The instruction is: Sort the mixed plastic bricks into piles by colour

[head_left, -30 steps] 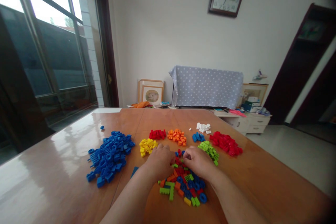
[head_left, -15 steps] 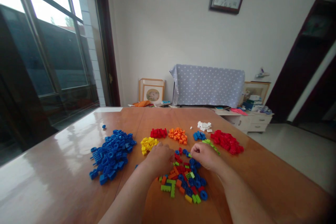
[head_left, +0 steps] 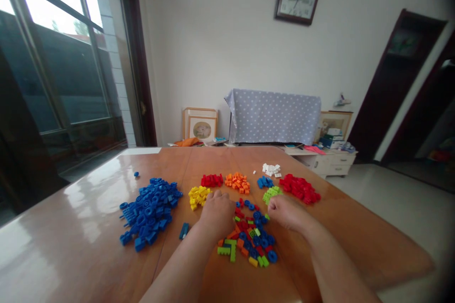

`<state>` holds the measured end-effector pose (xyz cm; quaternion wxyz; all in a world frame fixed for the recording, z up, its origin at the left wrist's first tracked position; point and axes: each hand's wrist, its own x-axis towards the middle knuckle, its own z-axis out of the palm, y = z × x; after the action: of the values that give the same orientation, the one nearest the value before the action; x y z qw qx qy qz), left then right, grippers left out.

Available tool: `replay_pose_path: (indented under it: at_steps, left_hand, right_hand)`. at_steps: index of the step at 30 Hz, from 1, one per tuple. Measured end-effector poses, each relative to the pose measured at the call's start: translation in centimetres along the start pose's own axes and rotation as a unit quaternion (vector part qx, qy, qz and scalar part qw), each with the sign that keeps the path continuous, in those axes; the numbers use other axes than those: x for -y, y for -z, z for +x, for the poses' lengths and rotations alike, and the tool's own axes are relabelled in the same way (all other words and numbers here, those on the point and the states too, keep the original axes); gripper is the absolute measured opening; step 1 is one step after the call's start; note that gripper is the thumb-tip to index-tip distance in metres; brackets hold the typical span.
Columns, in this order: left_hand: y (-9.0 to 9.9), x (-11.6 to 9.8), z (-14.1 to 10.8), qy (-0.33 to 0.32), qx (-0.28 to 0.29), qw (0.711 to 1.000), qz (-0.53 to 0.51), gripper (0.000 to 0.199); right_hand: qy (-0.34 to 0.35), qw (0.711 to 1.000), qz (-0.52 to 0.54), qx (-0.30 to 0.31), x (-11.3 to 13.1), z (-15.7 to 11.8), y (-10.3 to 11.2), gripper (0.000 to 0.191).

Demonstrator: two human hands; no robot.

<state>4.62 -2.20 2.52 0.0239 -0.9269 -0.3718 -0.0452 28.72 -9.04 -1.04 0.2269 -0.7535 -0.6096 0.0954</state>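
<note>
My left hand [head_left: 218, 211], fingers bent downward, hovers between the yellow brick pile [head_left: 198, 196] and the mixed pile of building bricks [head_left: 254, 236]. Its fingertips are turned away, so anything in them is hidden. Over on the right, my right hand [head_left: 284, 210] has its fingers curled together just in front of the light green brick pile [head_left: 272, 193]; whatever it may grip is out of sight. Blue wheels, red, orange and green bricks make up the mixed pile between my forearms. A dark blue brick [head_left: 184, 231] lies alone left of my left forearm.
A big blue heap [head_left: 151, 213] spreads at left, with a single blue piece [head_left: 136, 174] behind it. Farther back sit red bricks [head_left: 212, 180], orange bricks [head_left: 237, 182], small blue bricks [head_left: 265, 182], white bricks [head_left: 271, 169] and another red pile [head_left: 300, 188] at right.
My right hand has moved right, from the upper edge of the mixed pile to the front of the green pile. My left hand stays near the same piles. The view has shifted slightly.
</note>
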Motion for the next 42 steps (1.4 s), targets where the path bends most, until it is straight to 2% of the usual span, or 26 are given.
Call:
replay_pose_path:
  at_steps: [3,7,13,19,26,34,38,42]
  left_hand:
    - [0.0,-0.1,-0.1,-0.011,-0.003,1.000,0.003,0.022]
    - [-0.3,0.1,0.0,-0.009,-0.007,1.000,0.005,0.024]
    - [-0.5,1.2,0.2,0.010,0.020,1.000,0.004,0.025]
    - [-0.5,1.1,0.2,0.009,0.002,1.000,-0.009,0.023]
    - [-0.7,0.7,0.2,-0.009,-0.007,1.000,-0.023,0.020]
    - [0.4,0.1,-0.3,-0.009,0.010,1.000,-0.001,0.020]
    - [0.1,0.2,-0.2,0.004,0.011,1.000,0.021,0.023]
    - [-0.7,0.4,0.2,0.014,0.008,1.000,0.024,0.022]
  right_hand:
    - [-0.013,0.999,-0.047,0.015,-0.7,-0.8,0.3,0.019]
    - [-0.002,0.999,-0.040,-0.029,-1.3,-1.9,-0.3,0.014]
    - [0.010,0.999,-0.026,-0.036,-0.5,-2.5,-2.2,0.020]
    - [-0.011,0.998,-0.034,-0.051,-0.3,-3.2,-2.6,0.011]
    - [-0.036,0.996,-0.004,-0.076,-2.5,-4.3,-2.5,0.004]
    - [-0.096,0.984,0.049,-0.143,-7.0,-3.5,-1.3,0.008]
    - [-0.092,0.983,0.054,-0.147,-7.2,-2.5,-0.5,0.011]
    - [-0.077,0.985,0.072,-0.138,-6.9,-1.3,-0.9,0.013]
